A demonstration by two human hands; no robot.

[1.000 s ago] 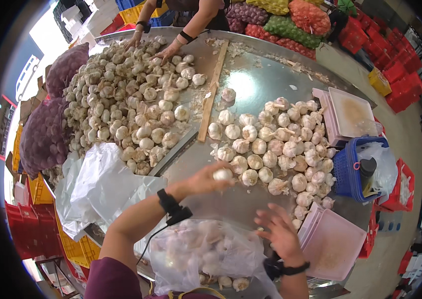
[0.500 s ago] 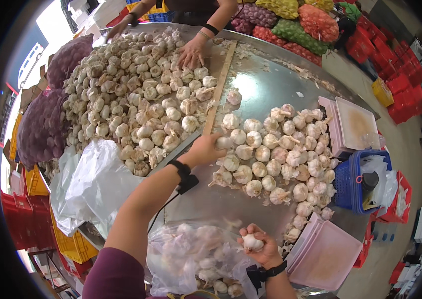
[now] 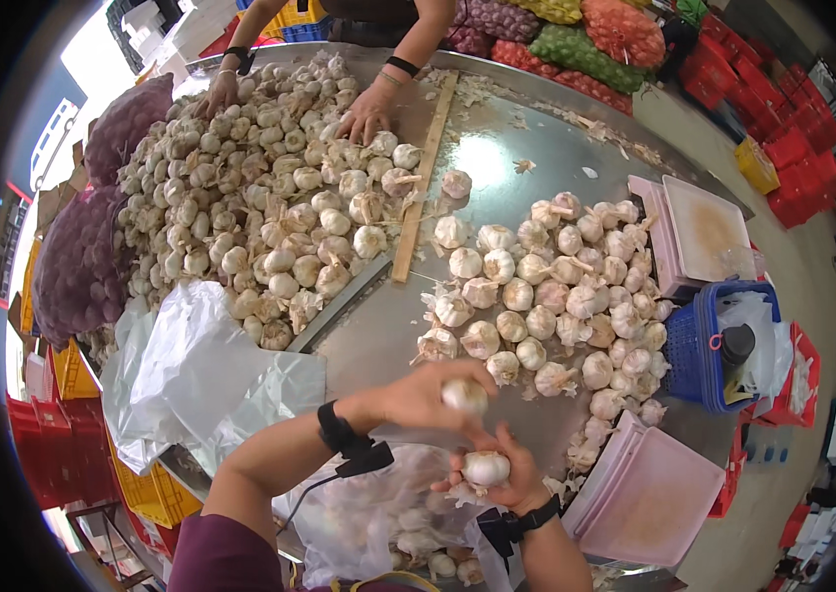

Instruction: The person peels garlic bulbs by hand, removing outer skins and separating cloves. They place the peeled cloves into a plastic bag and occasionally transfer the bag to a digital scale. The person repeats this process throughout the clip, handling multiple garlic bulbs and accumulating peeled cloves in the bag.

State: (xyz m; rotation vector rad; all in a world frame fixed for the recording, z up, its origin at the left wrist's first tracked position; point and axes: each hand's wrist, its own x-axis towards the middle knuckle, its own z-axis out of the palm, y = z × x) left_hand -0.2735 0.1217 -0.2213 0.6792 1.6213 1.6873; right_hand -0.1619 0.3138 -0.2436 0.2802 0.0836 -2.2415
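My left hand [image 3: 437, 390] is closed round a garlic bulb [image 3: 464, 395], just above and left of my right hand [image 3: 511, 479]. That hand, palm up, cradles another white bulb [image 3: 486, 468] in curled fingers. Below both hands lies a clear plastic bag with garlic [image 3: 378, 508]. A loose group of garlic bulbs [image 3: 540, 321] covers the metal table [image 3: 368, 345] to the right, beside a wooden strip [image 3: 423, 178].
A co-worker's hands [image 3: 371, 109] rest on the large garlic heap [image 3: 240, 178]. Purple mesh sacks [image 3: 77, 261], white plastic sheets [image 3: 186, 365], pink trays [image 3: 645, 498], a scale [image 3: 684, 227], and a blue basket [image 3: 684, 350] surround my workspace.
My left hand went up toward the wooden strip, then came back down beside my right hand. My right hand, earlier open, now holds a bulb. The co-worker's hands have shifted on the heap.
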